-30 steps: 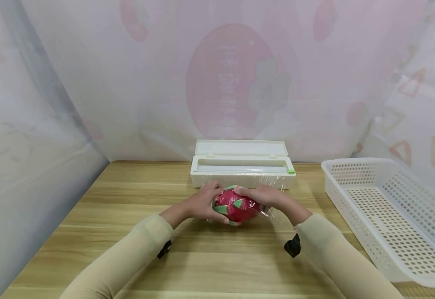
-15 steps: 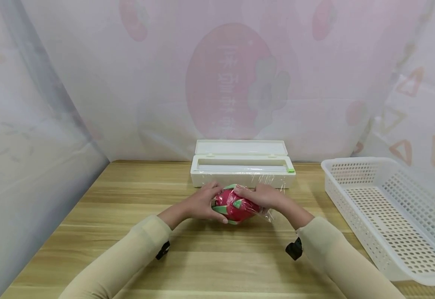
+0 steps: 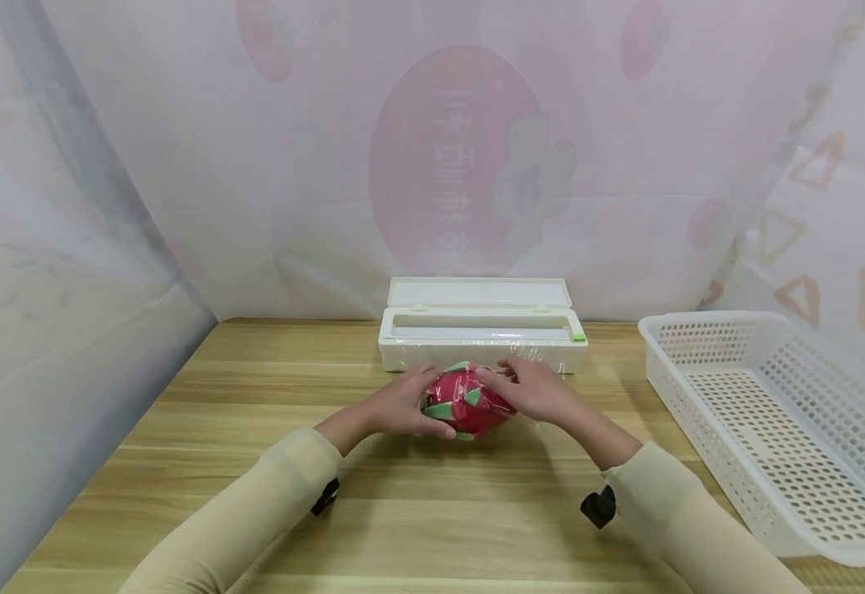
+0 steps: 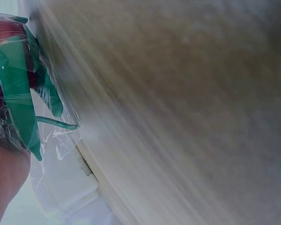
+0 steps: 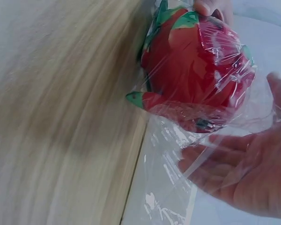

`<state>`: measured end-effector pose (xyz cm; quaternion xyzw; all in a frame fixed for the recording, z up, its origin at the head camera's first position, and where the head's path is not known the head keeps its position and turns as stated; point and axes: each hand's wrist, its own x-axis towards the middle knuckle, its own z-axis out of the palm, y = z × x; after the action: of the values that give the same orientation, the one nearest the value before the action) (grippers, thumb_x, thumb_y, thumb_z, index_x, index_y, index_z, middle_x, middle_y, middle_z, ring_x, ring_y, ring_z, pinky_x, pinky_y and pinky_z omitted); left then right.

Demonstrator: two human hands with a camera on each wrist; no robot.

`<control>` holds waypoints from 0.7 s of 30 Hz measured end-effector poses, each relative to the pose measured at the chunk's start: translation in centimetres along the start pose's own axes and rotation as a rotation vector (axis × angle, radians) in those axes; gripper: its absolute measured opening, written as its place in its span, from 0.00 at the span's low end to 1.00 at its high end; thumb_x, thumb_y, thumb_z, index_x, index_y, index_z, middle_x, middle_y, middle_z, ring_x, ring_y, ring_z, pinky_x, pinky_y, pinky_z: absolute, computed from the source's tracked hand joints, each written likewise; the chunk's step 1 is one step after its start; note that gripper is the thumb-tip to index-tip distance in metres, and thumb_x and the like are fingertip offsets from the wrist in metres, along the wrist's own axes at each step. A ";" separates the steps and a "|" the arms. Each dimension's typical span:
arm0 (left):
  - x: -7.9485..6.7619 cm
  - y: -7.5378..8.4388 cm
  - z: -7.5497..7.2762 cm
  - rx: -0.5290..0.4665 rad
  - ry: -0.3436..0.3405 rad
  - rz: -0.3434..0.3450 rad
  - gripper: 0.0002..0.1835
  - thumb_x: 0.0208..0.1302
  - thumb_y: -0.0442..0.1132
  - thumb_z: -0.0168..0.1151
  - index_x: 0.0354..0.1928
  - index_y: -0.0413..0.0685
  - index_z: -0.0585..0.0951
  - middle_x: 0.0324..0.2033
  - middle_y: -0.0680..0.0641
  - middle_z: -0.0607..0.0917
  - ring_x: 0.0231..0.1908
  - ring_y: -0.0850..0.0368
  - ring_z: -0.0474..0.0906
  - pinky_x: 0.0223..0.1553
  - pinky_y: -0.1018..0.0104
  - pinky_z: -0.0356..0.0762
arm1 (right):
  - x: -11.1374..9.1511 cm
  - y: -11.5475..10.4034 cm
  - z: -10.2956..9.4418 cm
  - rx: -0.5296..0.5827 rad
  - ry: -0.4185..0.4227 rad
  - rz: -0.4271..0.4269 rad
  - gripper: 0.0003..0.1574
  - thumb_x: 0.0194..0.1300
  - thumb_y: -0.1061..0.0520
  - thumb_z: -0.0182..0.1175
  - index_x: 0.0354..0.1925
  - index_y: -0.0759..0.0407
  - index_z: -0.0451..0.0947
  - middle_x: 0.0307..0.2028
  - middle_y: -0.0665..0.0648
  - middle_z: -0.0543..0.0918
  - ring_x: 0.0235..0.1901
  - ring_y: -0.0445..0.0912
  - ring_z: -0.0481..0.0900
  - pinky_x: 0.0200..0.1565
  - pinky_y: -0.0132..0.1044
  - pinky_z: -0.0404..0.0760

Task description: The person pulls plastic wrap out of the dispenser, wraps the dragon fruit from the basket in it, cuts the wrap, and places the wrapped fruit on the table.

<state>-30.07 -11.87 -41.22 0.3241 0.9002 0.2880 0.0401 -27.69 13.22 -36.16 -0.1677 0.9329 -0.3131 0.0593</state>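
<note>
A red dragon fruit with green leaf tips (image 3: 465, 406) sits midway between the hands, with shiny cling film (image 5: 166, 187) over it. My left hand (image 3: 403, 404) grips its left end, thumb low at the front and fingers behind. On the other side, the right hand (image 3: 542, 393) has its thumb close over the fruit's upper right. In the right wrist view that hand's fingers (image 5: 215, 161) are loosely extended behind a loose sheet of film. Just behind the fruit stands a white cling film dispenser (image 3: 410, 356), lid up and roll inside. The fruit's far side is hidden.
A white perforated plastic basket (image 3: 707, 454) stands at the right side of the wooden table (image 3: 254, 396). Pale printed curtains (image 3: 314, 206) enclose the back and both sides, the back one close behind the dispenser.
My right hand has loosened from the fruit's right end and shifted slightly right and up, its fingers opening. The bunched film at that end has drawn in. The left hand keeps its place.
</note>
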 end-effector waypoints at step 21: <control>0.3 -0.5 -0.1 -0.069 0.076 0.035 0.48 0.47 0.64 0.74 0.67 0.54 0.65 0.56 0.54 0.73 0.55 0.59 0.70 0.57 0.57 0.71 | 0.6 1.7 0.9 0.013 0.012 -0.230 0.40 0.57 0.42 0.71 0.62 0.57 0.73 0.50 0.55 0.80 0.47 0.47 0.78 0.47 0.44 0.81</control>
<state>-30.58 -12.05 -41.35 0.3268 0.8849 0.3318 0.0118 -28.52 13.76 -37.89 -0.2714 0.9057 -0.3251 0.0184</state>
